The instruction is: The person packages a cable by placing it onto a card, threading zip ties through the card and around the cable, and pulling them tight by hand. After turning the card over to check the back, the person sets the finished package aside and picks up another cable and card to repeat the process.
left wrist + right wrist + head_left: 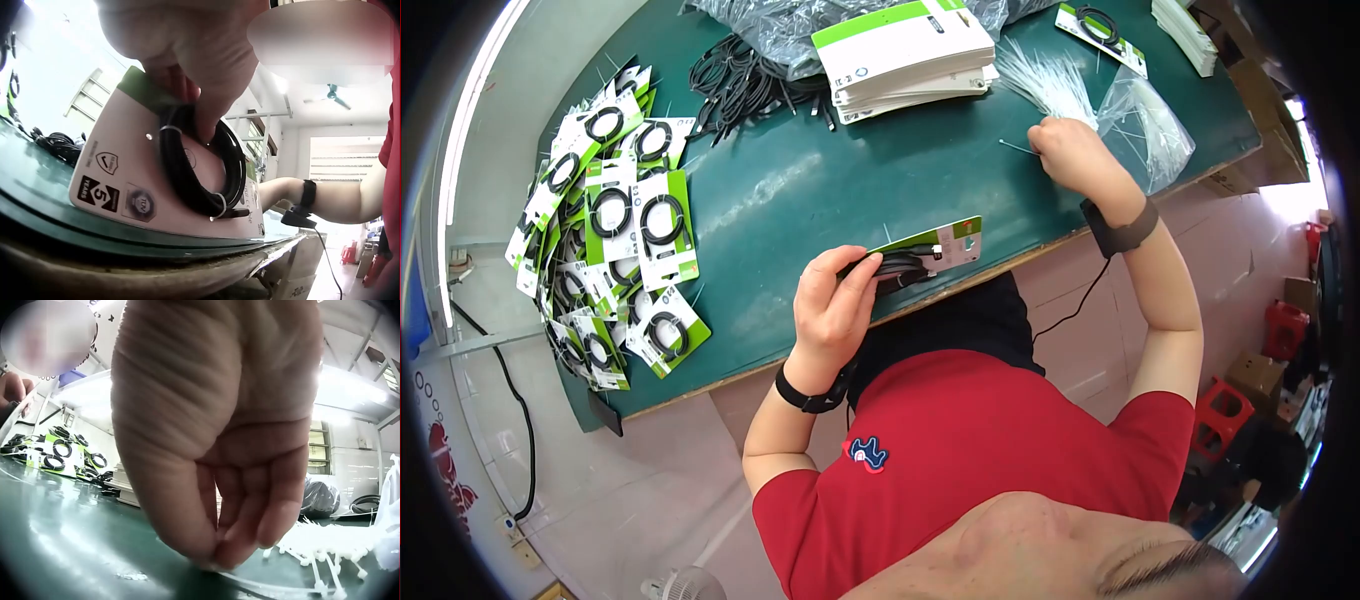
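Note:
My left hand (pixel 832 308) grips a white-and-green packaging card (pixel 962 240) with a coiled black cable (pixel 174 164) against its face, thumb inside the coil. White cable ties (pixel 220 205) loop around the coil at two places, and one thin tail stands up behind the card in the head view. The card is tilted over the table's front edge. To the right, my right hand (pixel 1075 157) pinches a white cable tie (pixel 1017 148) between thumb and fingertips, low over the tabletop. Just beyond that hand lies a loose bundle of white cable ties (pixel 1045 82).
Many carded cables (pixel 662 218) are heaped on the table's left. At the back are loose black cables (pixel 745 85), a stack of cards (pixel 910 60) and grey plastic bags (pixel 770 25). A clear bag (pixel 1150 130) and another carded cable (pixel 1100 38) lie at the right.

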{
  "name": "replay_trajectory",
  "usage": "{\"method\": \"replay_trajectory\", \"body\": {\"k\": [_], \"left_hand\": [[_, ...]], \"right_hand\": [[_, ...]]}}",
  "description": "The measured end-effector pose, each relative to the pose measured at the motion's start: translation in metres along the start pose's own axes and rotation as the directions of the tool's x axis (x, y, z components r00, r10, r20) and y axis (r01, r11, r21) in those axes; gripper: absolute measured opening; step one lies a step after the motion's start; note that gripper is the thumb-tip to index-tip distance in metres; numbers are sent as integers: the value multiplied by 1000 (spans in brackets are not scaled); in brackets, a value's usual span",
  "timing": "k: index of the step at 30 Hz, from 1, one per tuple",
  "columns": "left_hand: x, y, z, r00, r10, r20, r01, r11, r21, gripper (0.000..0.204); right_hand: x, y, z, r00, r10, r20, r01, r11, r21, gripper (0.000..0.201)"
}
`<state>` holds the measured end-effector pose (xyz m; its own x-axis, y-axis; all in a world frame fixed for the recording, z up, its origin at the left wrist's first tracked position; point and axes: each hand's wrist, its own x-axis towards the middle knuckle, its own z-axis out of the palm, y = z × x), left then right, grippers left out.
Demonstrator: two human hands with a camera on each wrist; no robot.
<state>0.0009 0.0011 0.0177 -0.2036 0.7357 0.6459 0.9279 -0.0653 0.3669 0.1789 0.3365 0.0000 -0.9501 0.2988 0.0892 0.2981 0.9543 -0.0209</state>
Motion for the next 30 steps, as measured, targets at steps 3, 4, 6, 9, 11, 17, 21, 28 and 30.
{"method": "replay_trajectory", "body": {"k": [3,4,6,9,11,17,21,28,30], "left_hand": [[-2,2,-4,1000,13,14,-13,1000,5,33],[-3,3,-5,999,23,25,-24,1000,7,33],[-4,4,-8,999,29,37,-29,999,12,34],[-4,4,-10,998,38,59,-39,999,18,33],[-3,5,-10,998,29,63,-30,999,23,32],[3,7,-15,994,1,107,-3,1000,25,29],[5,4,-16,992,16,123,-15,1000,-3,30],[5,6,-15,992,37,117,-35,999,-20,27],[4,5,-14,994,40,106,-38,999,-22,26]], "right_hand": [[3,3,-2,999,24,22,-25,999,31,7],[3,2,-3,997,63,35,-64,997,48,7],[4,0,-4,988,138,64,-143,986,80,6],[4,0,-3,982,175,76,-182,978,106,9],[4,0,-5,977,195,82,-204,972,116,11],[5,-7,-31,960,278,-36,-233,863,449,13],[14,-37,-58,965,239,-112,-34,533,846,14],[41,-114,-56,984,77,160,-157,-35,987,19],[49,-126,-49,980,44,196,-194,-49,980,19]]}}
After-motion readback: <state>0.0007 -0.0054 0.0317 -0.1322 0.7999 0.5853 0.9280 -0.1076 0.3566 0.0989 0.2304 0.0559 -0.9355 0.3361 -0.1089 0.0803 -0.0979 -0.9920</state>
